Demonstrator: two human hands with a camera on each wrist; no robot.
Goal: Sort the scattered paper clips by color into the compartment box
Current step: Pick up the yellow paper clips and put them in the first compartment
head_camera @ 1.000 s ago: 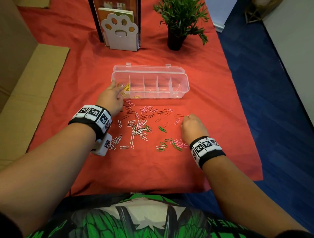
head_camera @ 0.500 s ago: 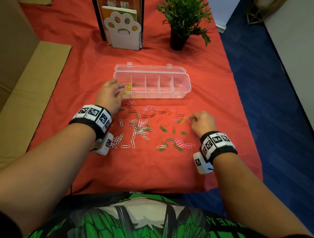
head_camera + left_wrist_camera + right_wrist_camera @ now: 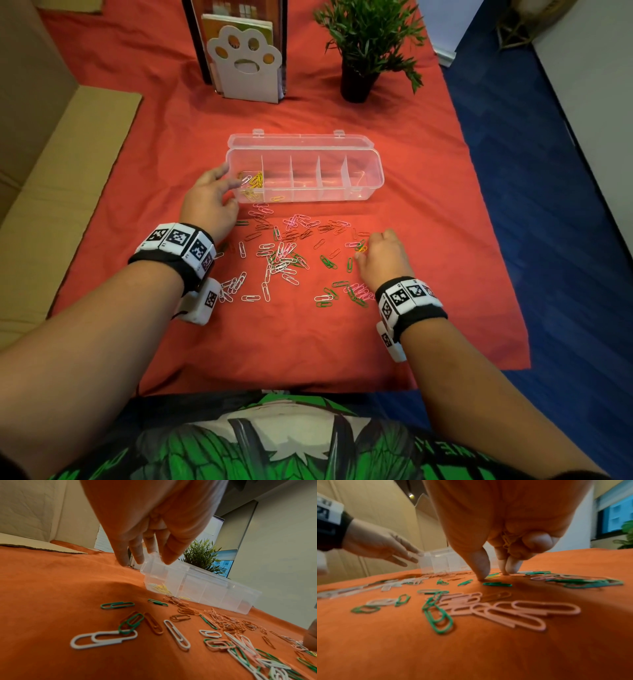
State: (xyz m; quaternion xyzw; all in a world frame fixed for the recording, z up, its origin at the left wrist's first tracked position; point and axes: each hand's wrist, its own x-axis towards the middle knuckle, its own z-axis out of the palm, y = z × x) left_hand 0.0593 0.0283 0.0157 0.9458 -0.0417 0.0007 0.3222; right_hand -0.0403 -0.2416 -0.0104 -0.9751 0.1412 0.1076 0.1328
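My left hand hovers with fingers spread and relaxed at the left end of the clear plastic compartment box, whose leftmost compartment holds yellow paper clips. Before the box, scattered white, pink, green and red paper clips lie on the red-clothed table. My right hand presses thumb and fingertips down around a yellow paper clip, with more yellow clips tucked in its curled fingers.

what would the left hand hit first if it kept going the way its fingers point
Most likely the left end of the clear compartment box: the left hand has straight fingers aimed at that end, where yellow clips lie. Depth is unclear; they may already touch it.
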